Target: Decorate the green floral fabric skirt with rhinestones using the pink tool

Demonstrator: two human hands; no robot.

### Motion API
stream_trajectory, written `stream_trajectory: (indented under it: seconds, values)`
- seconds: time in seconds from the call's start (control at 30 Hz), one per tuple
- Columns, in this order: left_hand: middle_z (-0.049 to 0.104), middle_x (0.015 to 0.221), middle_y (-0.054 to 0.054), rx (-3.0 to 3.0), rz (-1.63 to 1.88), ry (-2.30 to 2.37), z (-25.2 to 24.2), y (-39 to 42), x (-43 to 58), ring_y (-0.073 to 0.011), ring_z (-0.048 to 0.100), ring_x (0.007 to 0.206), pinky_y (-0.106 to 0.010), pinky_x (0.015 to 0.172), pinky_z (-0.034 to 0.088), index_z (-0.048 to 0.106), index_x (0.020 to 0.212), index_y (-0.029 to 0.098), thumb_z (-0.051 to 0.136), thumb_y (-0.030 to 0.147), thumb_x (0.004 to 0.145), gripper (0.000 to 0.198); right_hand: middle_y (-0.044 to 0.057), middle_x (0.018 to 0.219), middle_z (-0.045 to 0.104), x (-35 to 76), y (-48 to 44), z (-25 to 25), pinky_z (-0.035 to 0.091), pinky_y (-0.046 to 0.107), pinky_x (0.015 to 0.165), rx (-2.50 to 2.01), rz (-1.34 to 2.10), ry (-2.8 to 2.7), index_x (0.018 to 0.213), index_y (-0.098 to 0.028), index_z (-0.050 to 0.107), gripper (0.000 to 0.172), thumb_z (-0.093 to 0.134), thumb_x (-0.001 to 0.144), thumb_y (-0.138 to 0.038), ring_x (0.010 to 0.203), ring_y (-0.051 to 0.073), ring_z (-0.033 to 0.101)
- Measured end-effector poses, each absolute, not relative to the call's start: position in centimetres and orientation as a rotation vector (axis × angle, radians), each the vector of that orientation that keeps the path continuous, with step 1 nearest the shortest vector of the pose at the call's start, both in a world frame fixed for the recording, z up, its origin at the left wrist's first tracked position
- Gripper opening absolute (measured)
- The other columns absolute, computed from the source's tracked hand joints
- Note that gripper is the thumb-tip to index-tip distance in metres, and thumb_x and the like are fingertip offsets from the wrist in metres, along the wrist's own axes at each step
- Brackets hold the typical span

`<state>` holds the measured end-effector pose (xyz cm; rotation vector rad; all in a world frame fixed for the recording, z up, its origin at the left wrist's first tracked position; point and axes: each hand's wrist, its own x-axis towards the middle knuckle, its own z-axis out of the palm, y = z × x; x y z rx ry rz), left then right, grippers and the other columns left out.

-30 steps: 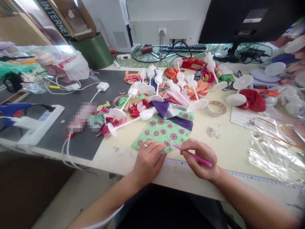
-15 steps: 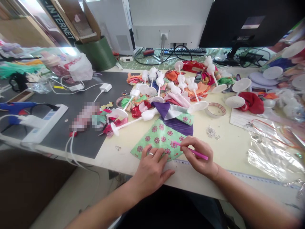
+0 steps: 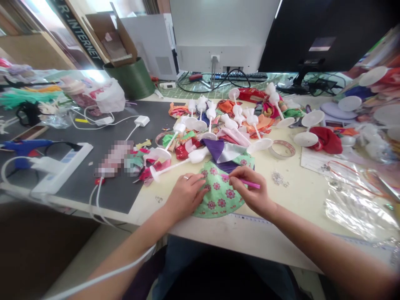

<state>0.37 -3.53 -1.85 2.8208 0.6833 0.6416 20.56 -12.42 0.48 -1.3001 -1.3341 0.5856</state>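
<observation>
A green cloth skirt with pink flowers [image 3: 220, 198] lies on the cream table near its front edge, attached to a white doll stand [image 3: 187, 160] that lies on its side. My left hand [image 3: 184, 196] rests on the skirt's left part, fingers bent and pressing the cloth, a ring on one finger. My right hand [image 3: 251, 189] is closed on a thin pink stick [image 3: 246, 182], whose tip points left over the skirt's upper part.
A heap of white doll stands and coloured cloth scraps [image 3: 231, 118] lies behind the skirt. Tape roll [image 3: 283, 149] and small silver beads [image 3: 277, 177] sit to the right, clear plastic bags [image 3: 356, 204] further right. Power strip [image 3: 59, 168], blue glue gun [image 3: 23, 146] and cables lie left. Monitors stand behind.
Both hands have moved up and away from the table edge onto the skirt. The skirt has turned, its curved hem now toward me. The pink stick sits higher over the cloth.
</observation>
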Motion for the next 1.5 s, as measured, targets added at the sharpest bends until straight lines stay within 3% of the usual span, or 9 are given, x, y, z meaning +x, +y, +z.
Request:
stream_trajectory:
  seconds: [0.17,0.5,1.0,1.5]
  values:
    - [0.069,0.105,-0.008,2.871,0.7,0.689,-2.8,-2.8,0.6,-0.0246,0.059,0.093,-0.042,0.082,0.045,0.067,0.094,0.015,0.048,0.025,0.093,0.022,-0.001,0.07,0.061,19.0,-9.9,-0.6,0.046,0.024,0.059,-1.373,0.675,-1.284,0.076,-0.018,0.059,0.009,0.057,0.082,-0.025,0.063,0.012,0.056]
    - [0.069,0.107,-0.006,2.825,0.75,0.875,-2.9,-3.3,0.6,-0.0254,0.056,0.096,-0.044,0.084,0.037,0.068,0.089,0.015,0.051,0.029,0.091,0.021,0.0,0.072,0.062,18.6,-8.8,-2.9,0.045,0.024,0.059,-1.474,0.761,-1.285,0.083,-0.018,0.06,0.014,0.055,0.083,-0.032,0.062,0.012,0.055]
    - [0.069,0.108,-0.006,2.793,0.751,0.896,-2.7,-3.4,0.6,-0.0257,0.054,0.099,-0.045,0.091,0.033,0.067,0.092,0.015,0.056,0.03,0.088,0.019,0.001,0.081,0.068,18.4,-9.0,-3.2,0.047,0.027,0.07,-1.538,0.689,-1.429,0.086,-0.02,0.062,0.009,0.054,0.083,-0.024,0.074,0.015,0.063]
    - [0.069,0.105,-0.007,2.783,0.782,0.886,-2.6,-3.4,0.7,-0.0261,0.055,0.098,-0.047,0.094,0.034,0.068,0.09,0.016,0.056,0.03,0.087,0.018,0.001,0.083,0.069,18.4,-8.9,-3.4,0.047,0.027,0.072,-1.541,0.624,-1.514,0.088,-0.021,0.063,0.01,0.054,0.084,-0.022,0.076,0.016,0.064]
